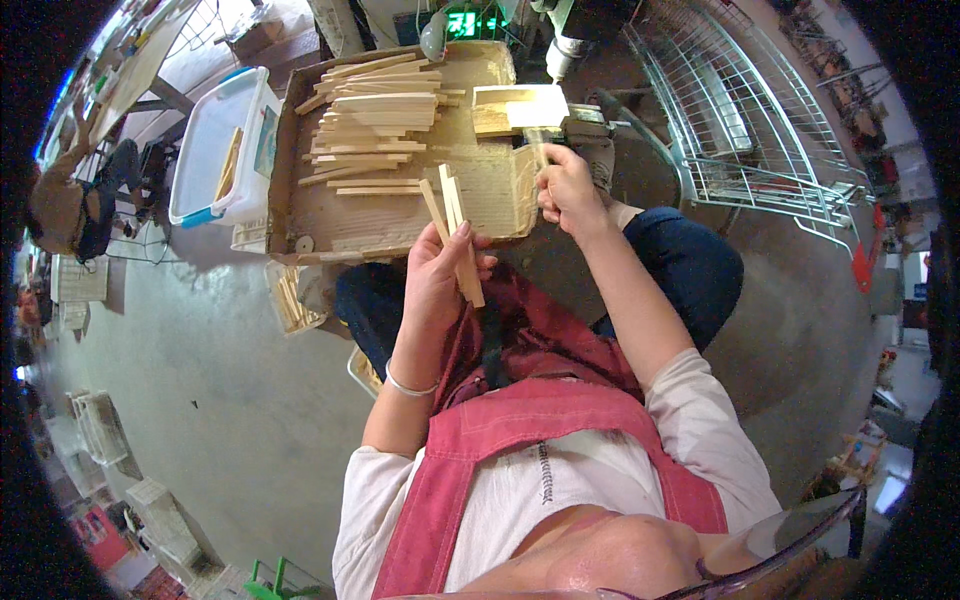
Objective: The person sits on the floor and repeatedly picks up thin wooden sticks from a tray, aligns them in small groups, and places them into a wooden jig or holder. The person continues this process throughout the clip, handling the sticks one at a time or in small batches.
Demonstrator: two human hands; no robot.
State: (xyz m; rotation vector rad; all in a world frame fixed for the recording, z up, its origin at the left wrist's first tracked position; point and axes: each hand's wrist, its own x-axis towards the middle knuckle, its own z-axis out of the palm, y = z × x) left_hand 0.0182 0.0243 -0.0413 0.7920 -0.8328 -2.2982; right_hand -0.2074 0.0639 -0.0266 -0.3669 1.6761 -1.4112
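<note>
My left hand (440, 262) is closed around a few thin, flat wooden sticks (457, 240), which point up and away over the near edge of a cardboard tray. My right hand (572, 192) is closed in a pinch on what looks like a wooden stick (542, 153), blurred, its far end just in front of a small wooden jig (492, 112). Bright light falls on the jig, below the tip of a machine (563, 62). Rows of similar sticks (375, 120) lie in the cardboard tray (480, 215), left of the jig.
A clear plastic bin (215, 150) with a few sticks inside stands left of the tray. Below the tray's near left corner is a small container of sticks (292, 300). A wire cart (740, 110) stands at the right. A small round disc (305, 244) lies in the tray's corner.
</note>
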